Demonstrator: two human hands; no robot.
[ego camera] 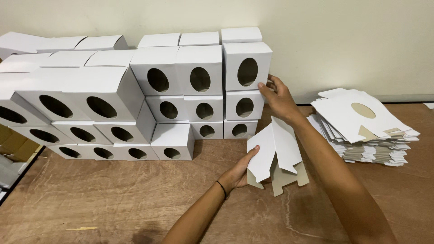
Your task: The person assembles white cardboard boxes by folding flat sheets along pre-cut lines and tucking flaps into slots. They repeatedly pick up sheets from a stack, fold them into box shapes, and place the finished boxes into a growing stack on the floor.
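My left hand [239, 171] grips a flat, partly folded white cardboard box blank [276, 153] just above the wooden surface, near the middle. My right hand [276, 97] reaches to the wall of stacked boxes and touches the right side of the top white box with an oval hole [246, 65]. That box sits on a column of two smaller-looking boxes [244, 107]. The fingers of my right hand press against the box's edge without gripping it.
Several assembled white boxes with oval holes [113, 104] are stacked in rows along the cream wall. A pile of flat unfolded box blanks [361, 126] lies at the right. The brown wooden surface [113, 194] ends at the left, where cardboard pieces [13, 144] lie lower down.
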